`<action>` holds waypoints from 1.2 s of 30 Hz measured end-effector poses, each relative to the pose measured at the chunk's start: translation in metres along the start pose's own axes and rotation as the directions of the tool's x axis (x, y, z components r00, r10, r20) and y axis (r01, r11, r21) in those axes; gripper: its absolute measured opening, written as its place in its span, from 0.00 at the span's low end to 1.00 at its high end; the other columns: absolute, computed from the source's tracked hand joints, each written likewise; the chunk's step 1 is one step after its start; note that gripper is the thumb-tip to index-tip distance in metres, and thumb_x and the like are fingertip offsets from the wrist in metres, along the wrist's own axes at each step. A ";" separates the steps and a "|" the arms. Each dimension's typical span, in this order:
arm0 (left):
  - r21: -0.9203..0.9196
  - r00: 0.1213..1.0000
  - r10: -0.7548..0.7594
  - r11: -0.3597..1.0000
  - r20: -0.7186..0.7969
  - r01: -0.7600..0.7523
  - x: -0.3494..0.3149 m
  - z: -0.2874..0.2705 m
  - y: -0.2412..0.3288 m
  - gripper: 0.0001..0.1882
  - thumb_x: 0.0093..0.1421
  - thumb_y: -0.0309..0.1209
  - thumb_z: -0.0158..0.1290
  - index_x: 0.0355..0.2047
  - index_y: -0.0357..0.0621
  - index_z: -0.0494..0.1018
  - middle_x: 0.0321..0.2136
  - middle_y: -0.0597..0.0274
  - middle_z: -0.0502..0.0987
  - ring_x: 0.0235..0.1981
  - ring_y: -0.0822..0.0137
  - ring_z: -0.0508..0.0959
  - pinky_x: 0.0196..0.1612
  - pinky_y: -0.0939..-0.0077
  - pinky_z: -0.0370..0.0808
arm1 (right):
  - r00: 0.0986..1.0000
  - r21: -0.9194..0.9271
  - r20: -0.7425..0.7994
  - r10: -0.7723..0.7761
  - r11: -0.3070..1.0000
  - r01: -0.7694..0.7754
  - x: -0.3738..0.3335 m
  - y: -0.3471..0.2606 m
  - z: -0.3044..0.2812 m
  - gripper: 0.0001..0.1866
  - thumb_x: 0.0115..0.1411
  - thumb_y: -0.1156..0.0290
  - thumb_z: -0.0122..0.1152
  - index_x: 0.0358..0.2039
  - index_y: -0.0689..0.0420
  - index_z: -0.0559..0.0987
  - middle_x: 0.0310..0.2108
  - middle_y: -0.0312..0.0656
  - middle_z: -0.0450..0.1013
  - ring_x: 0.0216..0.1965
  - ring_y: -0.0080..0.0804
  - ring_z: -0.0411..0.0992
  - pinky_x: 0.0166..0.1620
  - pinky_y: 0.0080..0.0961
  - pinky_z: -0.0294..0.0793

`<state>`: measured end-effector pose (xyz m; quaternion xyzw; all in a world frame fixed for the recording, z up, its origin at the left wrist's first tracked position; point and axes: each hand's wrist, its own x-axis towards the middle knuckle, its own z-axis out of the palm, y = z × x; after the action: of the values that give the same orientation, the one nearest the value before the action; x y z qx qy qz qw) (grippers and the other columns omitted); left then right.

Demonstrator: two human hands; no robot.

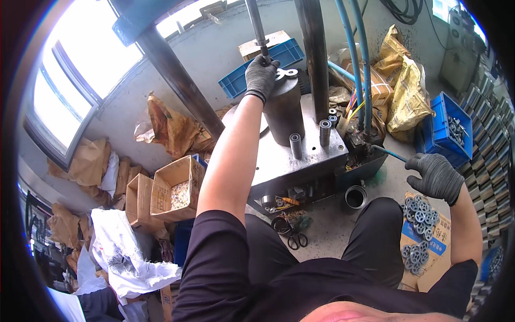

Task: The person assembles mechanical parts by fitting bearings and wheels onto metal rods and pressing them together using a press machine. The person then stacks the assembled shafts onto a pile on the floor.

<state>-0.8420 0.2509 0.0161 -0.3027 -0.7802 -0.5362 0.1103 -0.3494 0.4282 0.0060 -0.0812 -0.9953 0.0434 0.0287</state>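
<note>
My left hand point(261, 77), in a dark grey glove, is closed around the lower end of an upright metal press rod point(257, 27). Just below and beside its fingers, a pale spoked metal part point(287, 74) lies on top of a thick dark cylinder point(284, 112). That cylinder stands on the metal press table point(263, 169). On the right, my gloved right hand point(437, 177) is curled at the end of a blue lever point(389, 153); its fingers partly hide the lever's tip. Whether the rod touches the pale part is hidden by my left hand.
Short metal cylinders point(296, 146) stand on the table, between steel columns point(313, 59). Spoked metal wheels point(421, 217) lie on cardboard at right, below a blue crate point(448, 129) of parts. Scissors point(296, 239) and a black can point(355, 197) are on the floor; cardboard boxes point(174, 190) stand left.
</note>
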 end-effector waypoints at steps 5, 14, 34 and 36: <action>0.043 1.000 -0.016 0.999 -0.007 0.016 -0.003 -0.001 -0.001 0.14 0.60 0.39 0.66 0.39 0.42 0.80 0.33 0.57 0.85 0.36 0.63 0.85 0.45 0.67 0.79 | 1.000 -0.001 -0.003 -0.029 1.000 0.029 -0.006 0.001 0.001 0.16 0.56 0.61 0.63 0.41 0.56 0.84 0.33 0.53 0.79 0.37 0.54 0.79 0.43 0.47 0.78; -0.174 0.999 -0.045 0.984 0.013 0.047 -0.006 0.002 0.001 0.22 0.61 0.39 0.66 0.50 0.39 0.80 0.38 0.54 0.86 0.38 0.66 0.85 0.43 0.70 0.80 | 0.999 0.053 -0.015 0.041 0.998 -0.040 -0.025 0.008 0.016 0.13 0.51 0.68 0.62 0.36 0.60 0.85 0.31 0.52 0.79 0.36 0.52 0.79 0.41 0.45 0.79; -0.098 0.934 0.290 0.944 -0.210 -0.316 -0.006 0.007 -0.009 0.27 0.68 0.36 0.60 0.64 0.49 0.65 0.32 0.63 0.77 0.23 0.75 0.74 0.25 0.77 0.74 | 0.976 0.206 0.126 0.179 0.957 -0.202 -0.077 -0.010 0.072 0.10 0.50 0.66 0.62 0.30 0.57 0.84 0.29 0.52 0.77 0.36 0.53 0.77 0.42 0.45 0.78; -0.218 0.966 0.193 0.949 -0.174 -0.229 -0.005 0.005 -0.008 0.24 0.68 0.37 0.60 0.61 0.48 0.69 0.30 0.65 0.78 0.26 0.75 0.75 0.31 0.76 0.75 | 0.971 0.212 0.140 0.191 0.953 -0.218 -0.077 -0.011 0.070 0.10 0.50 0.66 0.62 0.30 0.57 0.84 0.29 0.52 0.77 0.36 0.53 0.77 0.42 0.46 0.78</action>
<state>-0.8421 0.2519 0.0049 -0.3542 -0.6633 -0.6316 0.1890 -0.2801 0.3992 -0.0669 -0.1776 -0.9700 0.1639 -0.0257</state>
